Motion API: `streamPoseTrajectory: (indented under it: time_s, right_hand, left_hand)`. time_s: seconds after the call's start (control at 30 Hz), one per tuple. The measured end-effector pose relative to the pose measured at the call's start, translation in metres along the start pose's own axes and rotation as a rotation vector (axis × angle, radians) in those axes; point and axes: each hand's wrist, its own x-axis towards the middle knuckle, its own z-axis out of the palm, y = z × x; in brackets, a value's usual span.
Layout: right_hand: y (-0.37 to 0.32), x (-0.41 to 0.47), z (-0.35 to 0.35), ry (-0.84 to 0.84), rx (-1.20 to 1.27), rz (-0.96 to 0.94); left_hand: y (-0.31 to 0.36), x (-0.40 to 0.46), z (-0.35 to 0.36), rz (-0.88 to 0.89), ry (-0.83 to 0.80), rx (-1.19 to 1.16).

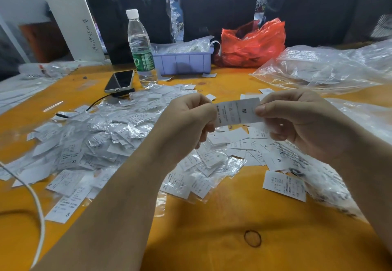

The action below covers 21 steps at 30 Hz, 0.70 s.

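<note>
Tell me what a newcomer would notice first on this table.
First, the white label marked M, pinched at its ends by the left hand and the right hand above the middle of the orange table. Next, the big heap of labels in clear sleeves, spread under and left of the hands. At the back, a red plastic bag stands out, right of a purple tray and a water bottle.

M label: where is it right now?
Head view, centre: the M label is held above the orange table, pinched between the left hand and the right hand, over the loose labels.
</note>
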Motion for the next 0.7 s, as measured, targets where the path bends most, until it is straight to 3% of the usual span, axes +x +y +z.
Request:
streamPoseTrajectory:
  time_s: [0.27,0.43,0.7]
  right_hand:
    - [0.000,-0.002,0.005,-0.010,-0.098,0.004]
    - [-0.001,-0.003,0.006,-0.014,-0.148,-0.005]
    - [0.003,-0.004,0.013,-0.054,-0.206,-0.008]
  left_hand:
    - [0.000,-0.001,0.003,0.045,0.049,-0.002]
    - [-0.002,-0.004,0.006,0.162,0.141,0.194]
    - [-0.001,-0.006,0.013,0.171,0.057,0.190]
